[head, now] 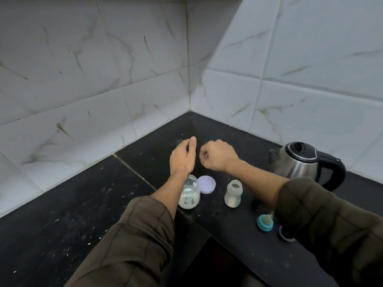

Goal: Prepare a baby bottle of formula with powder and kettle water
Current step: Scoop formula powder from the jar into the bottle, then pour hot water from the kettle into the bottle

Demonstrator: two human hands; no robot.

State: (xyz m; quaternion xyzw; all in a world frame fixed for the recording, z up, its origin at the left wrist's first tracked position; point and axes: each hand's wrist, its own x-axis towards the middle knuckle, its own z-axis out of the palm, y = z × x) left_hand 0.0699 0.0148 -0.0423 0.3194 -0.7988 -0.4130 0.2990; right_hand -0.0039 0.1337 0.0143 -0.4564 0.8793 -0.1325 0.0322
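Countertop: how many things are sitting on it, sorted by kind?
Kettle: 1
Baby bottle: 1
Powder jar: 1
Loose lilac lid: 1
Teal teat ring: 1
Dark-rimmed round piece, half hidden by a sleeve: 1
Total: 6

The black speckled tabletop [62, 214] carries an open powder jar [189, 193] with its lilac lid [206, 184] just beside, an uncapped baby bottle [233, 194], a teal teat ring [264, 223] and a steel kettle [300, 162].
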